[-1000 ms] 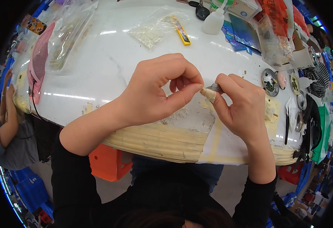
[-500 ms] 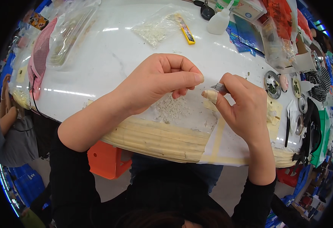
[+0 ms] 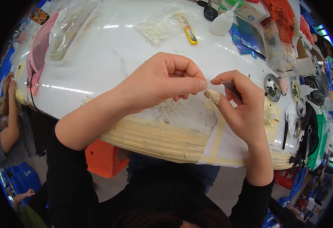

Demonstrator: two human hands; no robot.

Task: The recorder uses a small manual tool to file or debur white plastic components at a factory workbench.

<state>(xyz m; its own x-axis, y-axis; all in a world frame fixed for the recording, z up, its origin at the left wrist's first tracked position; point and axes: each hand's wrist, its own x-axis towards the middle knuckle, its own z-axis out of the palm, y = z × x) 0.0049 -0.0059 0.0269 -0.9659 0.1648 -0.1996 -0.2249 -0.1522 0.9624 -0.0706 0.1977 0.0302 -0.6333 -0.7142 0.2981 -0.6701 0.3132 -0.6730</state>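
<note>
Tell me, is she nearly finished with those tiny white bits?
Hard to say. Done: nothing finished shows. In hand: the left hand pinches something too small to see beside the right hand, which holds a small metal tool. Left: a loose pile of white bits under the hands, plus a clear bag of bits further back.

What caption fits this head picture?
Left hand pinches beside right hand holding a small metal tool above tiny white beads.
</note>
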